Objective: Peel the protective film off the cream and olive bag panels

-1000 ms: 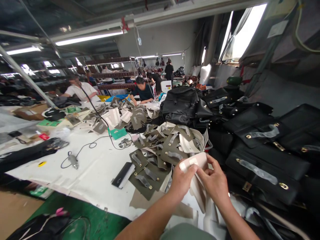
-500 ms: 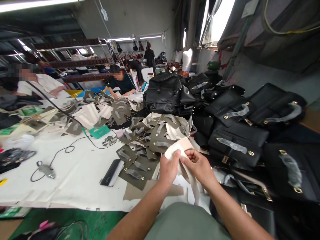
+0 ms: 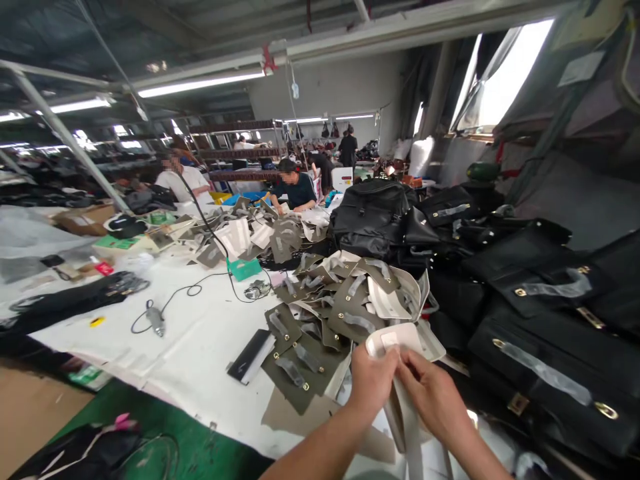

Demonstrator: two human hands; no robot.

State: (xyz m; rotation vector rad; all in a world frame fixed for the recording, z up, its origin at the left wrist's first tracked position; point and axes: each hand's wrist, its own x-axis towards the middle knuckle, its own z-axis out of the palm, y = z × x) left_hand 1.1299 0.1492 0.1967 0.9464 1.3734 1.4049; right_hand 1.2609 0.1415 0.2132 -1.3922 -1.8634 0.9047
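Both my hands pinch a cream-white leather piece (image 3: 395,341) just above the table's near edge. My left hand (image 3: 371,381) grips its left side with thumb and fingers closed. My right hand (image 3: 434,397) holds its right side, fingers curled over the strip that hangs down from it. Right behind the piece lies a heap of olive-green flaps with plastic-wrapped handles (image 3: 320,313).
Black handbags (image 3: 540,347) are stacked on the right. A black backpack (image 3: 370,213) stands behind the flaps. On the white table (image 3: 195,340) lie a black flat piece (image 3: 250,357), a cabled tool (image 3: 156,321) and a green card (image 3: 244,268). People work at the far end.
The camera tilted down and left, then back up. My hands stayed pinched on the cream piece, shifting their hold on it only slightly.
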